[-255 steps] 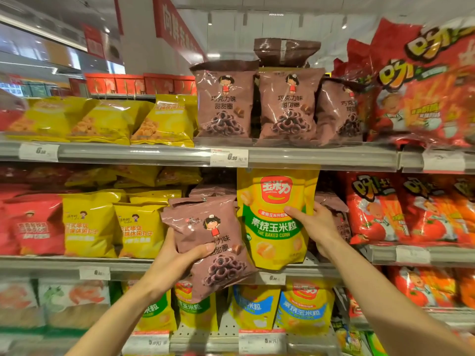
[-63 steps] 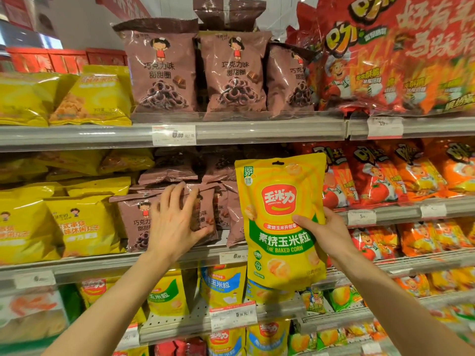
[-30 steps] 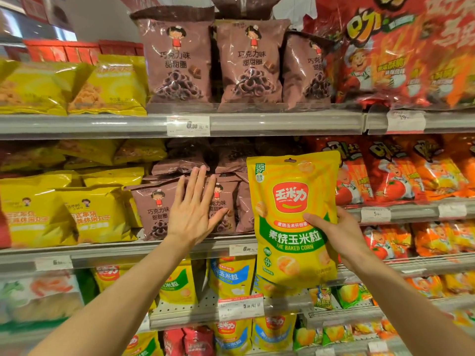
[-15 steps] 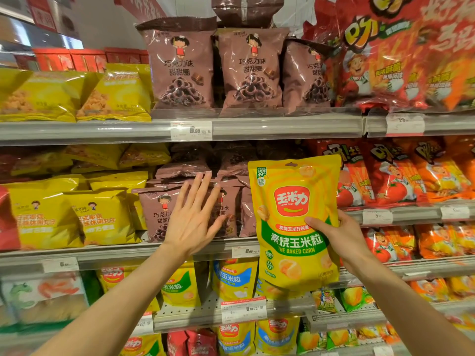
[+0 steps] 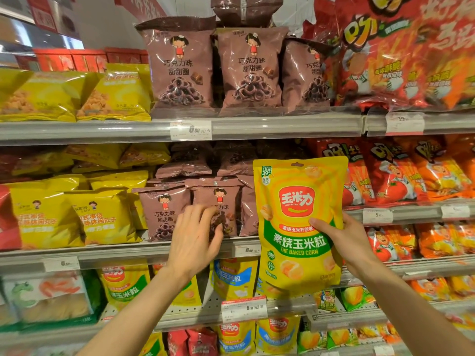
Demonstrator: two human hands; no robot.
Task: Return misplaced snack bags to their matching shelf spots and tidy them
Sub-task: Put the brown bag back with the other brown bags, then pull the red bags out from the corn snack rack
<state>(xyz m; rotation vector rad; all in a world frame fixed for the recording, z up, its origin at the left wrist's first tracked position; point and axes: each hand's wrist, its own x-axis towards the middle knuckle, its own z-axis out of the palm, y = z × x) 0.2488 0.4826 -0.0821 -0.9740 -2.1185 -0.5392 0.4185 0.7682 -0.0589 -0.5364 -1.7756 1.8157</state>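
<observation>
One corn bag [image 5: 298,227] in right hand [image 5: 341,242]

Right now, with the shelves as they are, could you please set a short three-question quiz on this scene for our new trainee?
1. True or false: the right hand holds the yellow corn bag upright.
2. Where do the left hand fingertips rest? A) on a brown ring-snack bag on the middle shelf; B) on a price tag; C) on a red bag.
3. Fill in: matching corn bags stand on the shelf ____ the brown ones.

Key: 1 true; 2 A; 3 below.
</observation>
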